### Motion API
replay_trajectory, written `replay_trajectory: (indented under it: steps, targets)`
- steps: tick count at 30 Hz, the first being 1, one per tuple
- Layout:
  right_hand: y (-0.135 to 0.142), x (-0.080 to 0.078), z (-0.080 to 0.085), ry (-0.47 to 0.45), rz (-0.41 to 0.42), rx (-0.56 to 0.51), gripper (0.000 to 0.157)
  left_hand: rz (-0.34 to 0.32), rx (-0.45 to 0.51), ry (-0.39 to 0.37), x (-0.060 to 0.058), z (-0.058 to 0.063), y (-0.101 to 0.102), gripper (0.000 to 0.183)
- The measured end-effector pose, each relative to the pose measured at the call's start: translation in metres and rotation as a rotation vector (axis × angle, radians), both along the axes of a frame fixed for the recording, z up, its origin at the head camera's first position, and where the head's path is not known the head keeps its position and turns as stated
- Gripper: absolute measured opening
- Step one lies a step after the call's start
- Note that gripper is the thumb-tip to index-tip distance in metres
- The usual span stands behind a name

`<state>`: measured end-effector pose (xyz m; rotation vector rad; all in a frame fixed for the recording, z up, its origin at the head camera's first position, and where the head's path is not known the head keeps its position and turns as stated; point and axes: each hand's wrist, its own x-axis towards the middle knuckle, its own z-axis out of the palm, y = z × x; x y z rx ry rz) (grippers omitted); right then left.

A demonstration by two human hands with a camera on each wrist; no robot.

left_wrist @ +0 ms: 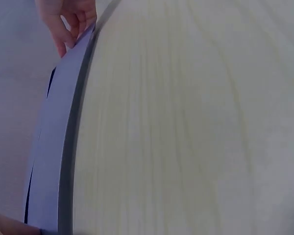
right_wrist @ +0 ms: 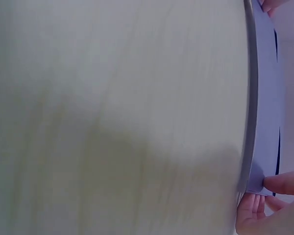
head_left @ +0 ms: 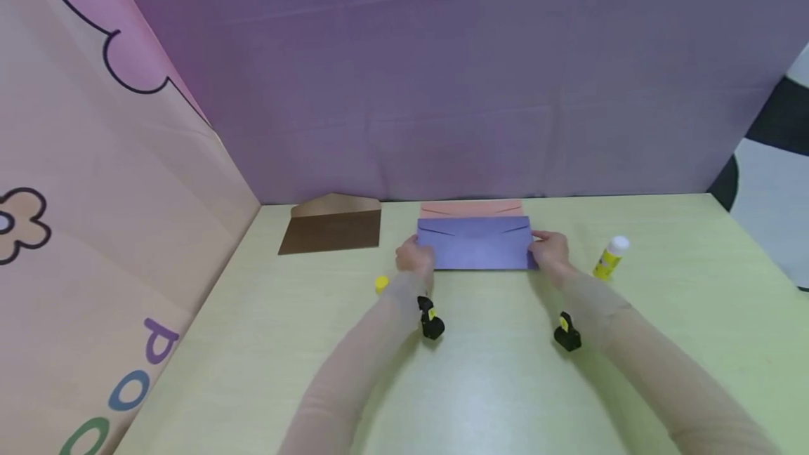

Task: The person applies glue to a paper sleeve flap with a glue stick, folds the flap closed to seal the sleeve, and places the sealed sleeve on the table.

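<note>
Both hands hold a purple envelope [head_left: 474, 246] by its two short ends, its slitted flap side facing up. At the left end is my left hand [head_left: 415, 257], fingers bent at the edge; only a bit of it shows in the left wrist view. My right hand [head_left: 550, 253] pinches the right end. In the right wrist view its thumb [right_wrist: 286, 183] lies on top and the other fingers curl beneath. Part of a pink envelope [head_left: 470, 210] shows behind the purple one, which overlaps it in the head view.
A brown envelope [head_left: 335, 229] with its flap raised lies at the back left. Beyond my right hand a yellow glue stick [head_left: 608, 260] with a white end stands on the table [head_left: 493, 385]. A small yellow cap [head_left: 381, 284] sits beside my left wrist. A purple backdrop [head_left: 468, 90] rises behind.
</note>
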<state>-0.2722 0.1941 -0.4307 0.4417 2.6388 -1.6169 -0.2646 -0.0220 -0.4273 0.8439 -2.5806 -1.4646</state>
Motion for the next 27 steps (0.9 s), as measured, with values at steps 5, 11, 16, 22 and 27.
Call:
replay_trajectory:
  steps: [5,11,16,22,27]
  targets:
    - [-0.004,-0.006,-0.003,-0.023,-0.03,0.034,0.044,-0.05,-0.096,-0.009,-0.001,0.002,0.001,0.041]
    - [-0.004,-0.01,-0.005,0.012,-0.018,0.086,0.041,-0.116,-0.176,-0.043,-0.004,0.0,0.002,0.037]
    - [0.005,-0.03,-0.029,0.015,-0.015,0.114,0.04,-0.155,-0.27,-0.074,-0.014,-0.009,0.002,0.029]
    - [0.073,-0.155,-0.196,0.139,-0.017,0.17,0.036,-0.155,-0.289,-0.066,-0.022,-0.016,0.003,0.027]
    - [0.104,-0.218,-0.277,0.15,0.01,0.212,0.038,-0.173,-0.318,-0.06,-0.026,-0.018,0.004,0.027]
